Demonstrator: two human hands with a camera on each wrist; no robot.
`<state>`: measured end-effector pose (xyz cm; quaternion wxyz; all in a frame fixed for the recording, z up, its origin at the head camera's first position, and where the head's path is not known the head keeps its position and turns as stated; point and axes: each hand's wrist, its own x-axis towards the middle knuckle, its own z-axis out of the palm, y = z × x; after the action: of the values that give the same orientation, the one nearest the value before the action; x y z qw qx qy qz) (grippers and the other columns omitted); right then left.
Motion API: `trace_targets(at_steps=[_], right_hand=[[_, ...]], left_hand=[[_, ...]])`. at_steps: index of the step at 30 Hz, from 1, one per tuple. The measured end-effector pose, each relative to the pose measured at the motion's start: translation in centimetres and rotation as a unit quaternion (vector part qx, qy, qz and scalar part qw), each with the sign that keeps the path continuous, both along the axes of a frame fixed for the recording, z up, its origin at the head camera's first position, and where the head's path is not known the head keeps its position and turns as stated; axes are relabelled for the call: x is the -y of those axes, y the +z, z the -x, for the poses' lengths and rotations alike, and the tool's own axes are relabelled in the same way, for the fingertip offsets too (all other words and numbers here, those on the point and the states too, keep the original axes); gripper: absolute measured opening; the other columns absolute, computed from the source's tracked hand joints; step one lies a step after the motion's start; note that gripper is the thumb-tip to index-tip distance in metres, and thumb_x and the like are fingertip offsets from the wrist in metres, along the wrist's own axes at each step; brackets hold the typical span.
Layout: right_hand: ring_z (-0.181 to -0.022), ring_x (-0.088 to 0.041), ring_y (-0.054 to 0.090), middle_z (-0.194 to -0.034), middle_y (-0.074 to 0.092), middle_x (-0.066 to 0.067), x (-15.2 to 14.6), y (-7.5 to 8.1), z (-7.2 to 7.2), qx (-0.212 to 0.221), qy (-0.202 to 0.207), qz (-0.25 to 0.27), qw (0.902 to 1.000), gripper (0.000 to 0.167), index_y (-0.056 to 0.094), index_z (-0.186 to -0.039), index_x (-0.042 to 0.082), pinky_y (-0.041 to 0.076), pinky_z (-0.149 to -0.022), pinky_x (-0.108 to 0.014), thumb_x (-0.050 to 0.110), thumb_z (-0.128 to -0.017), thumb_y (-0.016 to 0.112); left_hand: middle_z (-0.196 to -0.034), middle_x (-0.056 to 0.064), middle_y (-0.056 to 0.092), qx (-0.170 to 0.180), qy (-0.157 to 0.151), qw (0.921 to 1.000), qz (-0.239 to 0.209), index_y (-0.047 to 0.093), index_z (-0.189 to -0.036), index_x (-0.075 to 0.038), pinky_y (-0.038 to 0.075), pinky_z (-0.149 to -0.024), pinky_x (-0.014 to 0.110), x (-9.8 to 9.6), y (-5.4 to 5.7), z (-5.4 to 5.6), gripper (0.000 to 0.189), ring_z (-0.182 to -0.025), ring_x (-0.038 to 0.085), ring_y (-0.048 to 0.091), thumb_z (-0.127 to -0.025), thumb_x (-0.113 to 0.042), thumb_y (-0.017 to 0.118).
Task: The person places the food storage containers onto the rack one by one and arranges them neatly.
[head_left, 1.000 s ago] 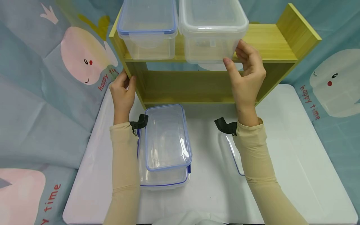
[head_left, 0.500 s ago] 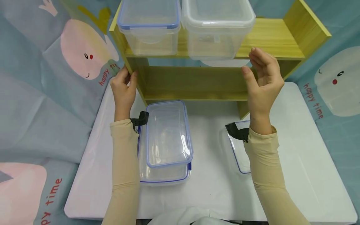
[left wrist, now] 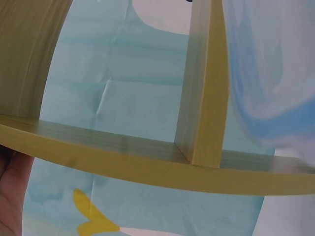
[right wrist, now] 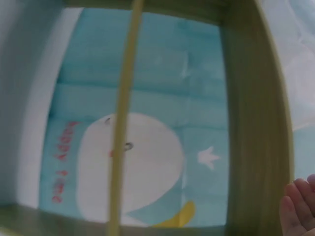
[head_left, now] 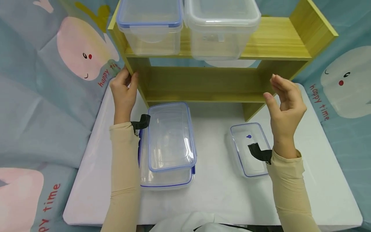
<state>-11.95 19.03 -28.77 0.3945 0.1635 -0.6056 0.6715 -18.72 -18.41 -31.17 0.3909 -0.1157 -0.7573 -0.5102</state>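
My left hand (head_left: 124, 91) holds the left side panel of a yellow wooden shelf (head_left: 203, 96), thumb at the front edge and fingers on the outer side. In the left wrist view, part of that hand (left wrist: 15, 196) shows beside the panel's edge. My right hand (head_left: 287, 109) is in the air near the shelf's lower right side, fingers slightly bent, holding nothing. On the upper board stand a clear box with a blue-rimmed lid (head_left: 149, 35) and a larger clear box with a whitish lid (head_left: 221, 35). The fingertips of my right hand (right wrist: 300, 204) show in the right wrist view's corner.
On the white table (head_left: 214, 196), a blue-rimmed clear container (head_left: 171, 138) lies on a wider clear box (head_left: 168, 180), just before the shelf. A smaller clear box (head_left: 246, 154) sits under my right wrist. Printed curtains (head_left: 37, 106) hang around the table.
My right hand has left the whitish-lidded box and moved down and right, in front of the shelf's right side. My left hand keeps its hold on the side panel.
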Motion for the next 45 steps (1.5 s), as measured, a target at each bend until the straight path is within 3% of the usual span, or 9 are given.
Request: trace_targets(at_steps=[7,14,20,25,32,38,45], right_hand=[[-0.104,-0.026,0.057,-0.109,0.062,-0.019,-3.0,-3.1,-2.3,0.046,-0.033,-0.099,0.9935,0.033,0.062,-0.109,-0.016,0.046,-0.095,-0.030,-0.008,-0.078,0.069],[-0.106,-0.020,0.058,-0.112,0.061,-0.020,-6.3,-6.7,-4.6,0.107,-0.073,-0.190,0.9732,0.036,0.059,-0.113,-0.016,0.046,-0.095,-0.026,-0.017,-0.077,0.065],[-0.106,-0.014,0.058,-0.112,0.061,-0.020,-7.8,-9.1,-6.4,0.154,-0.083,-0.208,0.9624,0.041,0.059,-0.114,-0.016,0.045,-0.093,-0.021,-0.022,-0.074,0.064],[-0.107,-0.007,0.057,-0.113,0.060,-0.024,-7.9,-10.1,-8.4,0.177,-0.091,-0.249,0.9478,0.042,0.057,-0.115,-0.017,0.044,-0.093,-0.018,-0.021,-0.074,0.066],[-0.109,-0.001,0.054,-0.116,0.060,-0.019,-9.8,-13.5,-9.4,0.226,-0.114,-0.269,0.9293,0.052,0.059,-0.118,-0.010,0.042,-0.093,-0.015,-0.022,-0.069,0.070],[-0.112,0.003,0.048,-0.123,0.057,-0.011,-10.4,-14.8,-10.3,0.301,-0.112,-0.273,0.9068,0.056,0.056,-0.125,-0.007,0.039,-0.094,-0.012,-0.014,-0.072,0.073],[-0.123,-0.001,0.041,-0.135,0.046,-0.015,-10.4,-17.2,-11.0,0.380,-0.088,-0.285,0.8753,0.058,0.049,-0.135,0.000,0.033,-0.098,-0.008,0.003,-0.082,0.072]], left_hand=[[-0.091,0.013,0.067,0.007,-0.002,1.0000,0.003,0.064,-0.097,0.013,0.053,-0.084,0.026,0.3,0.1,-0.5,0.017,-0.091,0.022,0.066,-0.090,-0.001,0.058],[-0.089,0.013,0.066,0.007,0.004,0.9999,-0.008,0.064,-0.095,0.012,0.053,-0.081,0.024,0.1,0.3,-0.7,0.015,-0.086,0.016,0.066,-0.089,-0.001,0.060],[-0.090,0.013,0.066,0.011,0.001,0.9999,-0.011,0.065,-0.097,0.012,0.053,-0.082,0.025,-0.1,0.5,-0.4,0.016,-0.089,0.019,0.066,-0.090,-0.001,0.059],[-0.091,0.013,0.066,0.016,-0.001,0.9998,-0.015,0.065,-0.097,0.012,0.053,-0.083,0.025,-0.3,0.4,-0.4,0.016,-0.089,0.018,0.066,-0.090,-0.001,0.059],[-0.091,0.011,0.066,0.012,-0.004,0.9999,-0.011,0.064,-0.097,0.012,0.053,-0.083,0.025,-0.3,0.3,-0.4,0.016,-0.090,0.020,0.066,-0.090,-0.001,0.059],[-0.092,0.013,0.066,0.014,-0.001,0.9998,-0.011,0.065,-0.098,0.012,0.053,-0.082,0.025,-0.2,0.3,-0.5,0.016,-0.090,0.020,0.066,-0.090,-0.001,0.059],[-0.093,0.016,0.067,0.014,-0.008,0.9997,-0.021,0.064,-0.098,0.013,0.053,-0.083,0.025,-0.2,0.2,-0.6,0.016,-0.089,0.014,0.065,-0.090,0.000,0.059]])
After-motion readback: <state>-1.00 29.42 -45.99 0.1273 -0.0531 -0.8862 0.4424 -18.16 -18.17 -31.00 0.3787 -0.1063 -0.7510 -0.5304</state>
